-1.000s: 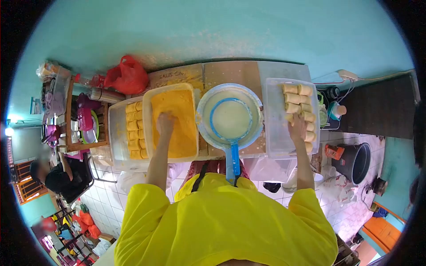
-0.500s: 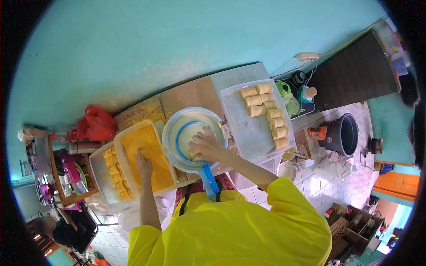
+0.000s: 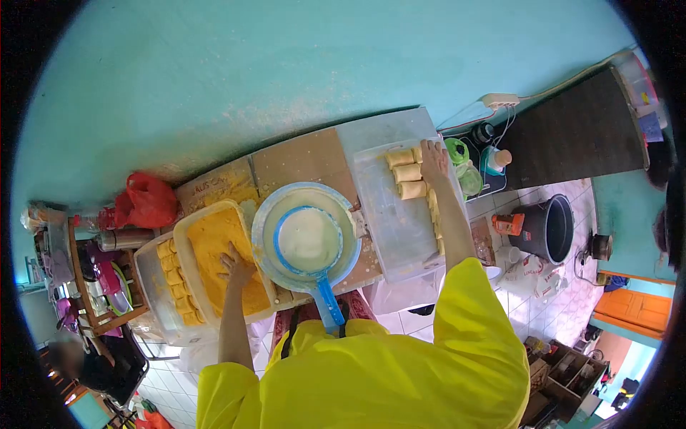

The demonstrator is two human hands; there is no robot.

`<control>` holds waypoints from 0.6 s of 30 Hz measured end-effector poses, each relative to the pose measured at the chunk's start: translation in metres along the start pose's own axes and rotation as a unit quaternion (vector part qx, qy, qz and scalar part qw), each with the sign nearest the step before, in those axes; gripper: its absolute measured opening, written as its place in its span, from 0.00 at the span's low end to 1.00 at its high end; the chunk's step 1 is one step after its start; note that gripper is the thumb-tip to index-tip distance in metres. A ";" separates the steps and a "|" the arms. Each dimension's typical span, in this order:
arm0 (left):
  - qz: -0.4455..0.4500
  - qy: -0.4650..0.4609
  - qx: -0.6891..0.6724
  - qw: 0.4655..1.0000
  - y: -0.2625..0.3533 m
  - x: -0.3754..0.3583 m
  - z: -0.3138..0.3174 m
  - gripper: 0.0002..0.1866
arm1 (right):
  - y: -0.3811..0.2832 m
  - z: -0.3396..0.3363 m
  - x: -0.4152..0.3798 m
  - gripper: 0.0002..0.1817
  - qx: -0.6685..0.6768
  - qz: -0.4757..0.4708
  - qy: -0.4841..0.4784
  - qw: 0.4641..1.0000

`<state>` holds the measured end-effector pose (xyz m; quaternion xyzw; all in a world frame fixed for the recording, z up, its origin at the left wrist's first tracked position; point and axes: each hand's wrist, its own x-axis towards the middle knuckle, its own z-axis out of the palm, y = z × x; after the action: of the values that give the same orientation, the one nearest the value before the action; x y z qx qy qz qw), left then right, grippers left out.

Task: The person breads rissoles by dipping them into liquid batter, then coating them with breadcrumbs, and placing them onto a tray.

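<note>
Noted far left, red bag (image 3: 148,201); right, bucket (image 3: 533,233); between left tub (image 3: 188,263) and right tray (image 3: 386,236), blue sieve (image 3: 327,297). Listed pale cylindrical rolls (image 3: 409,173) in tray, partly hidden by right hand (image 3: 434,163), grip indiscernible; left hand (image 3: 237,269), fingers spread, over tub's orange crumbs (image 3: 207,239).

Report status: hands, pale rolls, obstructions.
Left hand spread at orange crumbs. Right hand at pale rolls, grip unclear. Right forearm hides some rolls; no obstruction seen.
</note>
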<state>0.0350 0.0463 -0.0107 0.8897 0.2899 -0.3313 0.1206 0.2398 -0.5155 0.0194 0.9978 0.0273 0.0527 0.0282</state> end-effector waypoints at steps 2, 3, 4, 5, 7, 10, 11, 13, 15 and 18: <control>-0.010 0.004 0.000 1.000 0.000 0.005 0.004 0.60 | 0.006 -0.006 -0.003 0.24 -0.045 -0.032 -0.033 0.998; -0.017 0.006 0.000 1.000 -0.001 0.006 0.006 0.60 | 0.011 -0.007 -0.007 0.27 -0.066 -0.050 -0.050 0.995; -0.014 0.002 0.007 1.000 0.000 0.006 0.006 0.60 | 0.018 0.004 -0.012 0.18 -0.082 -0.094 0.082 0.989; -0.015 -0.003 0.015 1.000 0.000 0.006 0.006 0.60 | 0.029 0.012 -0.016 0.18 -0.065 -0.094 0.074 0.991; -0.017 -0.003 0.022 1.000 -0.004 0.006 0.007 0.60 | 0.025 -0.006 -0.015 0.19 -0.028 -0.095 0.060 0.993; -0.016 0.002 0.021 1.000 -0.005 0.006 0.009 0.60 | -0.018 -0.062 -0.020 0.19 0.078 -0.039 0.000 0.996; -0.017 0.000 0.019 1.000 -0.001 0.004 0.005 0.60 | -0.037 -0.069 -0.027 0.20 0.128 -0.070 0.030 0.989; -0.022 0.002 0.018 1.000 0.002 0.001 0.003 0.60 | -0.094 -0.098 -0.047 0.20 0.275 -0.103 0.029 0.955; -0.027 0.010 0.017 0.999 0.005 0.000 0.004 0.59 | -0.155 -0.132 -0.071 0.19 0.373 -0.223 0.017 0.900; -0.023 -0.001 0.041 0.999 0.002 0.003 0.005 0.59 | -0.231 -0.128 -0.101 0.17 0.390 -0.387 -0.049 0.834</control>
<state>0.0352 0.0442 -0.0158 0.8865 0.2966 -0.3468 0.0768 0.1143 -0.2843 0.1223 0.8351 0.4283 -0.0263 -0.3443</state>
